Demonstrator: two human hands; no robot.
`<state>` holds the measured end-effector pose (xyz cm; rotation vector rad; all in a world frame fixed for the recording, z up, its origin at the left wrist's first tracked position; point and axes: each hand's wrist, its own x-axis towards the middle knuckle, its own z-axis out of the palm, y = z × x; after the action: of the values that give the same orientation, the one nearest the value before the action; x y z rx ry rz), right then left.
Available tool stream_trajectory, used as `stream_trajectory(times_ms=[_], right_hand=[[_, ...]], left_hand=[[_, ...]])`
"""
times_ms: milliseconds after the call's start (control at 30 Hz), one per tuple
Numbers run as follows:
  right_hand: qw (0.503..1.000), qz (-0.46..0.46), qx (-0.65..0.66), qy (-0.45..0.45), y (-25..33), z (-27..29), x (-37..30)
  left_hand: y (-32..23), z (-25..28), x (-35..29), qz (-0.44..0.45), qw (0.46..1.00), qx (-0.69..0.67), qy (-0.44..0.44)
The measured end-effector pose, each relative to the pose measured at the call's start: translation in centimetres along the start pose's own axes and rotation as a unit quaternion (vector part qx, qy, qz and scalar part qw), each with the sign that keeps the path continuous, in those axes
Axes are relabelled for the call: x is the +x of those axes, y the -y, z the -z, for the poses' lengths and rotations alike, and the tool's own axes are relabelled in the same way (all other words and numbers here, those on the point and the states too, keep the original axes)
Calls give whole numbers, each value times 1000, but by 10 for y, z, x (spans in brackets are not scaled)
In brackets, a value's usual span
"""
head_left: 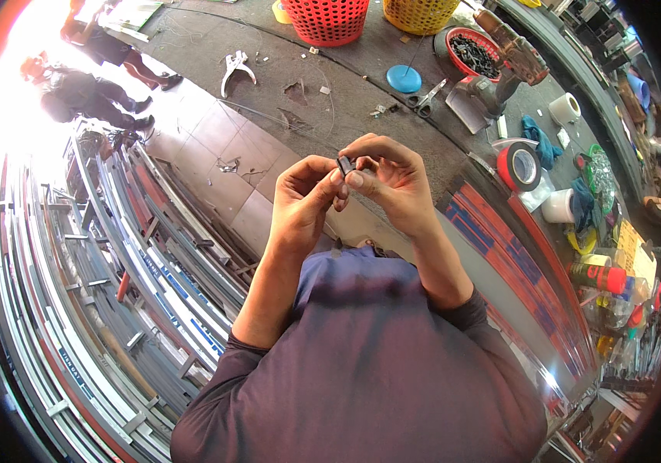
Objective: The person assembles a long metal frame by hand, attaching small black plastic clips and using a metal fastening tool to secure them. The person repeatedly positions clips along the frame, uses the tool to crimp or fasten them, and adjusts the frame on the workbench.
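A small dark piece [345,163] is pinched between the fingertips of both hands, raised in front of my chest. My left hand [305,202] grips it from the left with thumb and forefinger. My right hand [391,179] curls over it from the right, its thumb under the piece. The piece is mostly hidden by the fingers, so its shape is unclear. Both forearms rise from my purple sleeves at the bottom.
A workbench [492,139] on the right holds a red tape roll [519,165], a power drill [504,62], scissors [427,99], a blue lid [404,78], rags and bottles. Red [325,18] and yellow [420,12] baskets stand behind. Metal profiles [114,255] lie stacked at left. Two people [84,85] stand far left.
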<state>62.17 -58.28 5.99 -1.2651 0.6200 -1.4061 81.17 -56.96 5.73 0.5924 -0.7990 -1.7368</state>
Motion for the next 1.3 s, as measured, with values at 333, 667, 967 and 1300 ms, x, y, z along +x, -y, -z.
stream_trajectory(times_ms=[333, 667, 967, 1300], right_hand=[[973, 35, -228, 8, 18, 4, 3], [929, 59, -364, 41, 31, 7, 3], [933, 25, -359, 19, 27, 6, 1], [875, 73, -477, 14, 13, 9, -3]], left_hand=[[5, 21, -2, 36, 999, -2, -23], [11, 33, -3, 53, 992, 103, -44], [13, 34, -1, 77, 985, 150, -47], [40, 44, 4, 121, 987, 82, -58]])
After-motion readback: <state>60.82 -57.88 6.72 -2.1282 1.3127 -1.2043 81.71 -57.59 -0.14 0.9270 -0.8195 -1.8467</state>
